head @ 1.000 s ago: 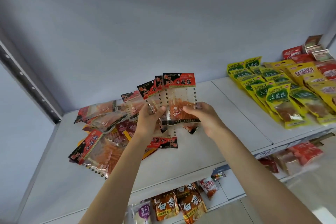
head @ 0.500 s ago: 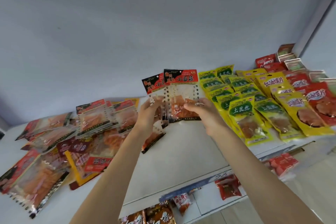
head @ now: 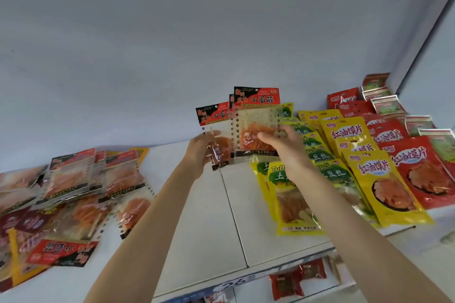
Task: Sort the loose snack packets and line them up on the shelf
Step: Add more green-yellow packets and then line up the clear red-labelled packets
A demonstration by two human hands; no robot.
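I hold a small fan of clear snack packets with red-and-black headers (head: 256, 125) upright over the middle of the white shelf (head: 206, 219). My left hand (head: 200, 152) grips the left packets by their lower part. My right hand (head: 283, 145) pinches the front packet at its right side. A loose heap of the same red-and-black packets (head: 73, 192) lies scattered on the shelf's left part, some upside down.
Yellow-green packets (head: 293, 194), yellow packets (head: 384, 174) and red packets (head: 423, 167) lie in overlapping rows on the right. Small green-and-white packets (head: 386, 103) sit at the back right corner. Below the shelf edge, red packets (head: 295, 280) show on a lower shelf.
The view and both hands have shifted right along the shelf. The held packets now stand next to the yellow-green row, and the loose heap lies further left.
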